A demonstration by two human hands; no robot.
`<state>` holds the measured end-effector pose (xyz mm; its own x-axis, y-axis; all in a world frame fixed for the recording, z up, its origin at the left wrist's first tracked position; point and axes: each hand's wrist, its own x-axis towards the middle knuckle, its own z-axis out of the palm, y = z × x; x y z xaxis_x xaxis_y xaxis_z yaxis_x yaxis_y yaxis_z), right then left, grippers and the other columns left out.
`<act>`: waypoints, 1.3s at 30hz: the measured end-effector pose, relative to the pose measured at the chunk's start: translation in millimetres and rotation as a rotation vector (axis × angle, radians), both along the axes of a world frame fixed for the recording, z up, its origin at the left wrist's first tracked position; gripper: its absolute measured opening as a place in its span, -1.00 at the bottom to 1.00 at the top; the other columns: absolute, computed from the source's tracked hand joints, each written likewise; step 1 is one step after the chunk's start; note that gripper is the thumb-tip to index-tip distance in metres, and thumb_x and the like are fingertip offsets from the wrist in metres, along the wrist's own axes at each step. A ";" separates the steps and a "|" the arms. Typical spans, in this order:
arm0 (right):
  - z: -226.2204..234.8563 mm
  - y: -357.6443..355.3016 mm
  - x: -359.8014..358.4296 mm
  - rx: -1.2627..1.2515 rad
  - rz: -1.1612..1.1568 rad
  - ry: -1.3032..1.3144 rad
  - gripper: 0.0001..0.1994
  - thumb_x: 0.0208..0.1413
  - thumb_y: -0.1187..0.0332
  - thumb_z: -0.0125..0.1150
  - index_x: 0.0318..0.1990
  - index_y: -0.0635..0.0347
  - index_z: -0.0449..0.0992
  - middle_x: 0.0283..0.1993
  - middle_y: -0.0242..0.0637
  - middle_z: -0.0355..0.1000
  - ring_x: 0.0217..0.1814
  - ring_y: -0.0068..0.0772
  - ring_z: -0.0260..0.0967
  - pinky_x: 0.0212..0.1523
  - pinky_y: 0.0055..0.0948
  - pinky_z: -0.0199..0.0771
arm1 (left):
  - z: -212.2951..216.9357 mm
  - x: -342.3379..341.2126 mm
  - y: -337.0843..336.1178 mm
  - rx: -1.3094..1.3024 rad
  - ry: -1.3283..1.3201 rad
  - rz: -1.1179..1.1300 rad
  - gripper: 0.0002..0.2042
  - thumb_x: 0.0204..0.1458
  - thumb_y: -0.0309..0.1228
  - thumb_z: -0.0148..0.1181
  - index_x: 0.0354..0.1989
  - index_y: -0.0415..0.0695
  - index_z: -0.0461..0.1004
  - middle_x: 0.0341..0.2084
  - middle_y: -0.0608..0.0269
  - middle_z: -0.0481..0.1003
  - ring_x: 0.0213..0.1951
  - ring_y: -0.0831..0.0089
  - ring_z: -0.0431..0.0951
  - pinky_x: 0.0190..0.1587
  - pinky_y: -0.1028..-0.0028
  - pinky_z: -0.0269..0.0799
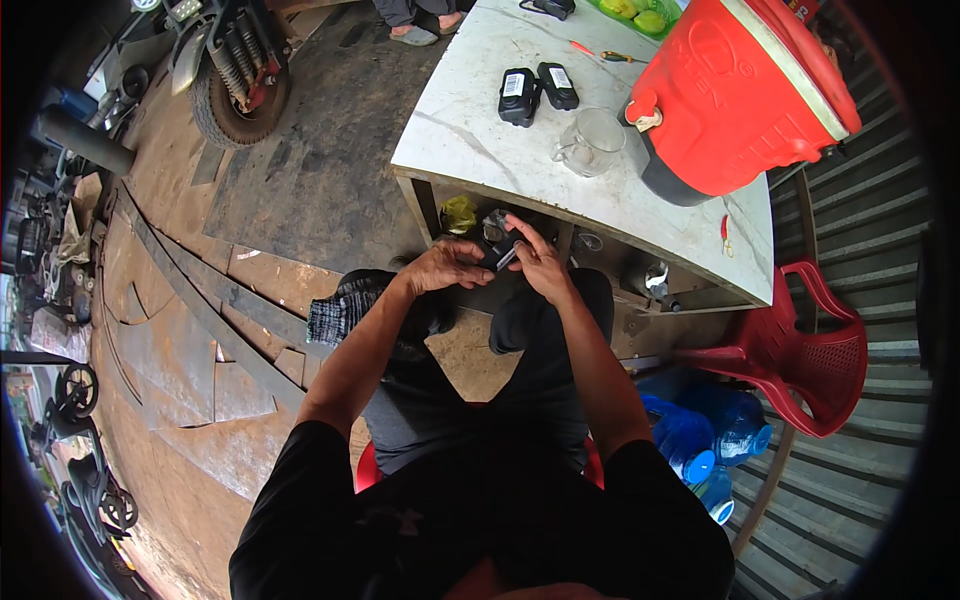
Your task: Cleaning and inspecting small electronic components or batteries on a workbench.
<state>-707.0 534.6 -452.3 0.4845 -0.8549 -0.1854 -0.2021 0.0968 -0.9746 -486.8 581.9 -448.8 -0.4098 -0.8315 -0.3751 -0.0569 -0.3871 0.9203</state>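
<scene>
Over my lap, just in front of the table's near edge, I hold a small black box-shaped device (502, 251) with a pale strip on it. My left hand (446, 267) grips its left side, thumb and fingers closed on it. On the other side, my right hand (541, 264) pinches it, with the index finger stretched along its far end. Its exact kind is hard to make out. On the white marbled tabletop (460, 135) lie two black cases, one larger (518, 98) and one smaller (558, 87), each with a white label.
A glass mug (590, 143) and a big red cooler (730, 95) stand on the table. A screwdriver (622, 57) and a small red-handled tool (726, 236) lie there too. Right of me are a red plastic chair (790, 350) and blue water bottles (685, 440). Metal strips (220, 285) cover the left floor.
</scene>
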 end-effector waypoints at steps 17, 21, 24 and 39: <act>6.3 4.4 3.3 -0.134 0.034 0.030 -0.51 0.22 0.49 -0.20 0.31 -0.10 0.23 0.19 -0.29 0.35 -0.24 -0.51 0.37 -0.19 -0.43 0.54 | -8.8 3.3 -0.5 -0.021 0.047 0.021 -0.65 0.02 -0.38 0.33 -0.03 -0.12 0.39 -0.27 0.32 0.56 -0.23 0.53 0.54 -0.20 0.51 0.49; 3.9 5.9 1.9 -0.139 0.041 0.010 -0.51 0.23 0.51 -0.19 0.31 -0.07 0.23 0.22 -0.31 0.33 -0.18 -0.52 0.40 -0.19 -0.51 0.52 | 2.3 -1.6 0.6 -0.007 -0.029 0.072 -0.43 0.01 -0.27 0.33 0.19 -0.09 0.26 -0.16 0.27 0.54 -0.16 0.49 0.52 -0.20 0.48 0.49; -3.8 4.9 1.8 -0.206 0.104 0.040 -0.51 0.23 0.53 -0.23 0.31 -0.06 0.23 0.21 -0.34 0.34 -0.17 -0.48 0.42 -0.18 -0.49 0.52 | 0.4 -2.1 1.4 0.030 -0.021 0.031 -0.34 0.01 -0.23 0.33 0.28 -0.08 0.19 -0.17 0.27 0.55 -0.19 0.49 0.51 -0.21 0.49 0.49; -27.6 0.7 2.9 -0.075 0.000 0.205 -0.65 0.28 0.25 -0.01 0.14 0.19 0.37 -0.10 -0.22 0.51 -0.33 -0.47 0.52 -0.35 -0.51 0.47 | -13.0 7.8 -3.0 -0.038 -0.001 0.185 -0.18 -0.05 -0.28 0.35 0.36 -0.17 0.01 -0.19 0.19 0.56 -0.28 0.43 0.53 -0.24 0.47 0.50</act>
